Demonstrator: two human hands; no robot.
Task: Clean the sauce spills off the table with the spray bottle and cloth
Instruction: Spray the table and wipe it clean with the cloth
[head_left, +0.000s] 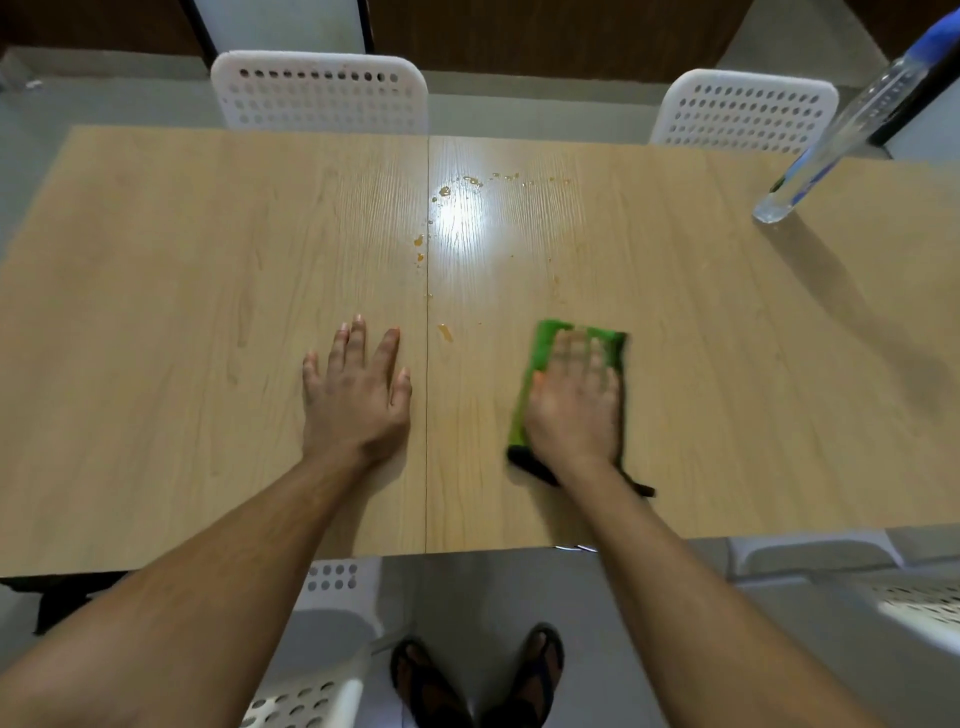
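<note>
A light wood-grain table (156, 312) fills most of the view, formed of two panels that meet at a central seam (426, 395). Two white perforated chairs stand at its far edge, one at left (318, 92) and one at right (743, 111); parts of further white chairs (332, 587) show beneath the near edge. The person's two bare forearms reach in from below. The left hand (356, 395) rests flat on the left panel, palm down, fingers straight and slightly spread, holding nothing, just beside the seam. The right hand (576, 400) lies flat on the green cloth (545, 348), fingers straight and pressing it onto the right panel; hand and cloth are blurred. The cloth shows a dark edge (530, 465) at the wrist side. A clear spray bottle (836, 140) with a blue top stands on the far right of the table, well apart from both hands. Small orange-brown sauce spills (445, 332) dot the surface near the seam, the nearest between the two hands, others (472, 181) scattered farther off around a bright light reflection (462, 223). Two sandalled feet (478, 680) stand on the grey floor below
</note>
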